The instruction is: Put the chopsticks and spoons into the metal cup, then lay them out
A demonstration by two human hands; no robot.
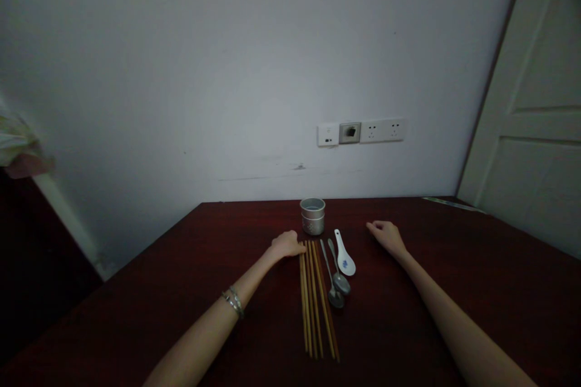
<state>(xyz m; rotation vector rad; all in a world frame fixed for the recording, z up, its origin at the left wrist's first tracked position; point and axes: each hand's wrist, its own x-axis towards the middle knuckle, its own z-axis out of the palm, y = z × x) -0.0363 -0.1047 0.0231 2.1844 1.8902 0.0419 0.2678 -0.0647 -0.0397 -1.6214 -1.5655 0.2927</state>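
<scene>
Several wooden chopsticks (315,296) lie side by side on the dark red table, thick ends away from me. My left hand (287,244), with a bracelet on its wrist, has its fingers closed at the far end of the leftmost chopstick. To the right of the chopsticks lie two metal spoons, one (335,297) partly beside the other (341,283), and a white ceramic spoon (345,263) with a blue mark. A silver metal cup (313,217) stands upright just beyond the chopsticks. My right hand (385,236) rests on the table, fingers curled, apart from the spoons.
The table (399,326) meets a pale wall (254,84) at the back. Sockets and switches (361,132) sit on the wall. A white panelled door (535,97) is at the right, and a flat strip (454,204) lies along the far right edge.
</scene>
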